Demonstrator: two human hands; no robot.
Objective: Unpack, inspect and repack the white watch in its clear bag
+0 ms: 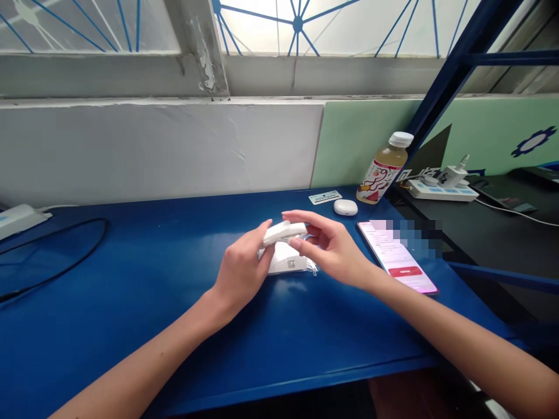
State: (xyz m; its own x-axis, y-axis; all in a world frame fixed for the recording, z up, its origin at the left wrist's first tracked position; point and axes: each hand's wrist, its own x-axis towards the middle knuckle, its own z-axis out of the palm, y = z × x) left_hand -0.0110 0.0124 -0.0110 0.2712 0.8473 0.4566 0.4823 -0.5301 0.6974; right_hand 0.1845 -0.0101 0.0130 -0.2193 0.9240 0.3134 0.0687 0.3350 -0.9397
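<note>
My left hand grips one end of a small white block-shaped object, thumb and fingers closed on it. From the other side, my right hand pinches the same object's right end between thumb and fingertips. Its exact kind does not show. Just beneath it, on the blue desk, lies a flat white box with clear, crinkled plastic at its right corner. Part of the box is hidden behind the left hand and the object above.
Right of my hands lies a lit phone. Beyond it are a white earbud case, a small card and a tilted drink bottle. A black cable curves on the left near a power strip. Another power strip sits right.
</note>
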